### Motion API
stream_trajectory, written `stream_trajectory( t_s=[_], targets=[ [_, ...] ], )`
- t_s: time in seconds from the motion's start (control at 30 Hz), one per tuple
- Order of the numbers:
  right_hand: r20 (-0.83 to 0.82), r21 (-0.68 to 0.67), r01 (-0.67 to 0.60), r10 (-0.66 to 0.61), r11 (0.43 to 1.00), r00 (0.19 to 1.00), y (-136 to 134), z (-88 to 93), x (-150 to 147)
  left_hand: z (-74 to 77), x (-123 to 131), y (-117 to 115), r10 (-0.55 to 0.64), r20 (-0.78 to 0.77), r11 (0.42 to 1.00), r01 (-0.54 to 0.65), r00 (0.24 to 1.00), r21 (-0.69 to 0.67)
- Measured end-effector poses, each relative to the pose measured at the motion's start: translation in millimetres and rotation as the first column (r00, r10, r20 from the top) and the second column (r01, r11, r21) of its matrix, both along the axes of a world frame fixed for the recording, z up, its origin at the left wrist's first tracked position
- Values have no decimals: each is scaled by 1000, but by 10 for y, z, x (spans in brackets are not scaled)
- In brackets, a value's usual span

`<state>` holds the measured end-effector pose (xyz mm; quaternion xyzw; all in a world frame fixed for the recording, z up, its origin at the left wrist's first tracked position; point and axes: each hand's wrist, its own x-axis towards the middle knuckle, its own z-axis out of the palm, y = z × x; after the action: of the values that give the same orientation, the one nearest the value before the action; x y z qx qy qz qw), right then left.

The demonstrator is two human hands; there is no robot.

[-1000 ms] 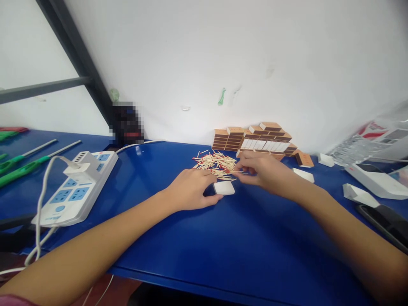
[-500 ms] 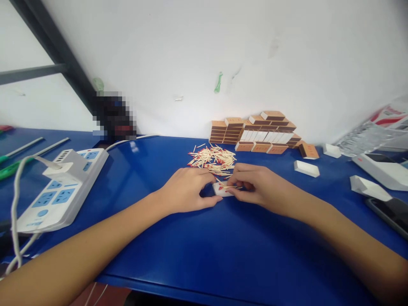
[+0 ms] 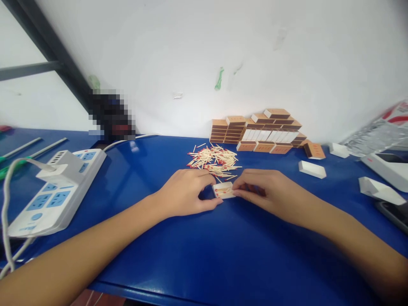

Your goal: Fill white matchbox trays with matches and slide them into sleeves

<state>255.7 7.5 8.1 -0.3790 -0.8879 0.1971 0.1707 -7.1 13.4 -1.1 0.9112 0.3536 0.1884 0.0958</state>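
Observation:
A small white matchbox tray (image 3: 228, 196) lies on the blue table, with a few red-tipped matches (image 3: 224, 190) inside it. My left hand (image 3: 185, 191) curves around the tray's left end, thumb on the near side and fingers on the far side. At the opposite end, my right hand (image 3: 258, 189) has thumb and fingertips closed on the tray's right edge; whether a match is also between them is hidden. Just beyond both hands spreads a loose pile of matches (image 3: 213, 158).
Stacked matchboxes (image 3: 228, 131) stand against the wall, with a single matchbox (image 3: 314, 150) and white trays (image 3: 312, 169) to their right. A power strip (image 3: 63, 193) with a cable is at left. At far right are a white device (image 3: 387, 170) and a dark phone (image 3: 393, 214).
The matches that my right hand held over the tray now lie inside it. My right hand has shifted slightly right, to the tray's end. My left hand stays at the tray.

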Motion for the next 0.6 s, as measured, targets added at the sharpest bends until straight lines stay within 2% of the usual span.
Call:
stream_trajectory(
  t_s=[0.2,0.43,0.5,0.6],
  targets=[
    [-7,-40,-45,45,998,999,-16,14,-35,-19,-6,-1,-12,-16,1000,12,1000,25],
    [-12,71,-78,79,994,997,-94,-45,-100,-3,22,-39,-29,-39,999,31,999,35],
    [-10,108,-8,9,994,1000,-87,-60,-161,0,27,-45,-33,-41,999,35,999,36],
    [-27,137,196,-194,971,981,-31,-59,-293,-1,29,-45,-45,-41,998,46,998,33]
  ],
)
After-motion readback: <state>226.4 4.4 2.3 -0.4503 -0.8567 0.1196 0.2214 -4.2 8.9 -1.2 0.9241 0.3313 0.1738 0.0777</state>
